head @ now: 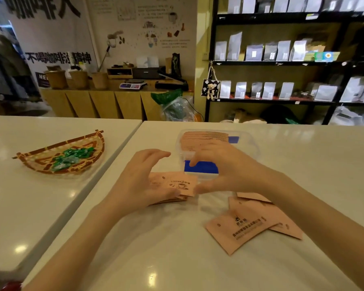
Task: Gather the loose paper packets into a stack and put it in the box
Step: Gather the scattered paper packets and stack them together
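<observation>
My left hand [143, 181] holds a small stack of pink paper packets [177, 183] just above the white table, thumb under it and fingers curled over its far edge. The top packet shows a coffee-cup print. My right hand [221, 169] touches the stack's right end with its thumb, fingers arched above. Right behind the hands stands a clear plastic box [251, 143] with a row of pink packets [204, 137] inside and a blue bottom. A few loose pink packets [240, 227] lie overlapping on the table under my right forearm.
A woven bamboo tray [97, 143] with green wrapped candies sits on the neighbouring table at left, across a narrow gap. Black shelves with silver pouches [282, 51] fill the back right. A wooden counter with pots and a scale [132, 85] lines the back wall.
</observation>
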{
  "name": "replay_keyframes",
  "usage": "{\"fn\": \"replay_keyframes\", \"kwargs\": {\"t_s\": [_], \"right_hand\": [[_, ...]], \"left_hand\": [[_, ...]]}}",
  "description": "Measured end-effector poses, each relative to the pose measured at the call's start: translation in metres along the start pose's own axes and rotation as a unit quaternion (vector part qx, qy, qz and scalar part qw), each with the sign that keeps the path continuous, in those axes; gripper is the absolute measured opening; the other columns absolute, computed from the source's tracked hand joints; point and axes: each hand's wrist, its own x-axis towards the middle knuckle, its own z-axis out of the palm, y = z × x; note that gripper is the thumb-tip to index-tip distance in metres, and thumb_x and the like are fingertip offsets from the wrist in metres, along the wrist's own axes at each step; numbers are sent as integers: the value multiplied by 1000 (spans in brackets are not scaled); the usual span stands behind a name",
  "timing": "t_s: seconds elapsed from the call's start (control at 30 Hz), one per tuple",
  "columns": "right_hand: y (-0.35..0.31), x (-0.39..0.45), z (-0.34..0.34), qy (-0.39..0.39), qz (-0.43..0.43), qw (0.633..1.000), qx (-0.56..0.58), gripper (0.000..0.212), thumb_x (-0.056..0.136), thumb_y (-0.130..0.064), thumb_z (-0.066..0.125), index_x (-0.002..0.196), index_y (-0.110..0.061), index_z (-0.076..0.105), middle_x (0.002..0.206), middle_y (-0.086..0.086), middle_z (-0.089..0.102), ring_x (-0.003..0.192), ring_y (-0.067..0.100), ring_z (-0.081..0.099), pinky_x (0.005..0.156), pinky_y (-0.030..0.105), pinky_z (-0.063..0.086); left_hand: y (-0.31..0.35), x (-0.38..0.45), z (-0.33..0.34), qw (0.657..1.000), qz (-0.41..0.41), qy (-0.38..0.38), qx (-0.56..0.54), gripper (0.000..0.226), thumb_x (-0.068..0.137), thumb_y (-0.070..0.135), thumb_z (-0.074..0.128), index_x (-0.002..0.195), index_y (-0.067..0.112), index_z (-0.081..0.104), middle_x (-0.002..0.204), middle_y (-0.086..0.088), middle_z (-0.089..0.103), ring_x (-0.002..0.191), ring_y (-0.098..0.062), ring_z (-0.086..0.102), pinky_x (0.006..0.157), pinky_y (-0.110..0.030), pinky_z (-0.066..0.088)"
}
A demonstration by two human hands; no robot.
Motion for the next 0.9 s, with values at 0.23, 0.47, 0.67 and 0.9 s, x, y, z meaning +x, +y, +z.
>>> {"fn": "replay_keyframes", "kwargs": {"t_s": [0.23, 0.47, 0.67, 0.9], "right_hand": [[22, -43, -21, -18, 83, 996, 20, 50, 67, -50, 70, 112, -34, 55, 120, -15, 52, 106, 2, 40, 95, 22, 34], [55, -92, -21, -95, 220, 969, 57, 50, 68, -43, 72, 113, -33, 54, 122, -9, 51, 107, 9, 42, 89, 24, 35], [80, -124, -17, -68, 291, 953, 59, 62, 70, -46, 69, 125, -27, 48, 135, -2, 44, 123, 17, 37, 103, 33, 35], [92, -144, -11, -93, 304, 948, 28, 65, 75, -53, 60, 127, -16, 47, 130, 5, 47, 124, 20, 33, 104, 36, 34]], "left_hand": [[69, -14, 17, 993, 109, -46, -23, 70, 59, 66, 60, 121, 39, 44, 121, 24, 37, 107, 10, 27, 85, -8, 30], [106, -3, 53, 979, 75, -175, 73, 88, 59, 68, 60, 132, 28, 35, 141, 11, 29, 127, -10, 25, 104, -30, 28], [119, -2, 71, 976, 76, -182, 92, 84, 57, 71, 58, 124, 23, 47, 139, 8, 33, 125, -11, 26, 102, -30, 28], [124, -11, 80, 978, 92, -170, 76, 80, 61, 69, 57, 124, 20, 51, 135, 9, 37, 126, -10, 25, 100, -26, 26]]}}
